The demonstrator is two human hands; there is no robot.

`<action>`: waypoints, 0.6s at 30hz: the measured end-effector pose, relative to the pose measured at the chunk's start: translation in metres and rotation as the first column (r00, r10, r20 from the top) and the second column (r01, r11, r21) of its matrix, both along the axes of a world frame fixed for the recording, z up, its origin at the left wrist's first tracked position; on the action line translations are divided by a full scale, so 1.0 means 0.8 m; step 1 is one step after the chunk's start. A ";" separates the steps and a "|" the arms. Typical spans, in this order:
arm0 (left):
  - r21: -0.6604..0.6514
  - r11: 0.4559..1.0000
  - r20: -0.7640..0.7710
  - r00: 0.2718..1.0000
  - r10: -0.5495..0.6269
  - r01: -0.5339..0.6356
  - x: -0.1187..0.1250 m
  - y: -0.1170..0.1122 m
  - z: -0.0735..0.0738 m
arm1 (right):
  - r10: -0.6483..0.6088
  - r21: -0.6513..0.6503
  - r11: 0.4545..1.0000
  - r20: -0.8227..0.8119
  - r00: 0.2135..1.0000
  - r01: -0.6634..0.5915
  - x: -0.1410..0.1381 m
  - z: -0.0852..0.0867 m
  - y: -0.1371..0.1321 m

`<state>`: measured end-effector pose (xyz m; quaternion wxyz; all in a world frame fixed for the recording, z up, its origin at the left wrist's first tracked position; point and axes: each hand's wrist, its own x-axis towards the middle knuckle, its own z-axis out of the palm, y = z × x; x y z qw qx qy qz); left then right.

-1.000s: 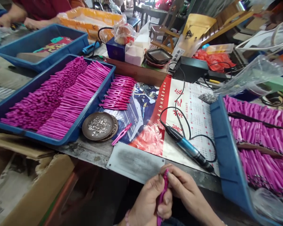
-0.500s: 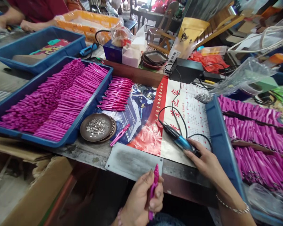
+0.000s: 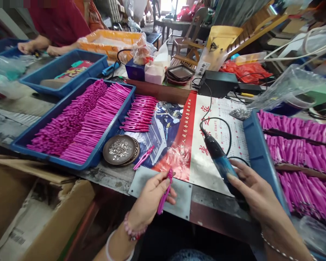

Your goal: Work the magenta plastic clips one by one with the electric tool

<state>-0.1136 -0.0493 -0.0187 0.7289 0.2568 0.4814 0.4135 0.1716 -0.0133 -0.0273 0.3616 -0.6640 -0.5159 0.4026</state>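
My left hand (image 3: 149,201) is closed on a pink plastic clip (image 3: 164,192), held upright over a grey metal plate (image 3: 180,201) at the table's near edge. My right hand (image 3: 256,192) grips a blue corded electric screwdriver (image 3: 218,157), lifted and tilted over the calendar sheet (image 3: 220,123). A brown dish of small metal screws (image 3: 120,149) sits left of my left hand, with a loose pink clip (image 3: 143,157) beside it. A row of finished pink clips (image 3: 139,113) lies on the table behind it.
A blue tray of pink parts (image 3: 70,123) stands at left, another blue tray of pink parts (image 3: 301,159) at right. A cardboard box (image 3: 29,214) sits below left. Another person's hands (image 3: 35,49) work at the far left behind a blue tray (image 3: 62,67). Clutter fills the back.
My right hand left the clip, took hold of the screwdriver and lifted it off the table. My left hand carried the clip forward over the grey plate.
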 end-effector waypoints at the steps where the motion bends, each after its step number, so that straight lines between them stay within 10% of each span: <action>1: 0.024 0.999 -0.078 0.997 -0.024 0.026 -0.003 0.008 -0.001 | -0.019 -0.068 0.998 -0.165 0.986 0.008 -0.003 0.006 -0.002; 4: 0.151 0.974 -0.411 0.907 -0.094 0.169 -0.010 0.035 -0.008 | -0.113 -0.273 0.960 -0.583 0.804 -0.063 -0.017 0.020 -0.009; 10: 0.293 0.903 -0.763 0.646 0.023 0.314 -0.006 0.075 -0.028 | -0.151 -0.268 0.942 -0.877 0.457 -0.203 -0.044 0.028 -0.013; 18: 0.396 0.837 -0.882 0.410 0.232 0.378 0.018 0.070 -0.004 | -0.183 -0.267 0.951 -0.891 0.416 -0.154 -0.048 0.024 -0.002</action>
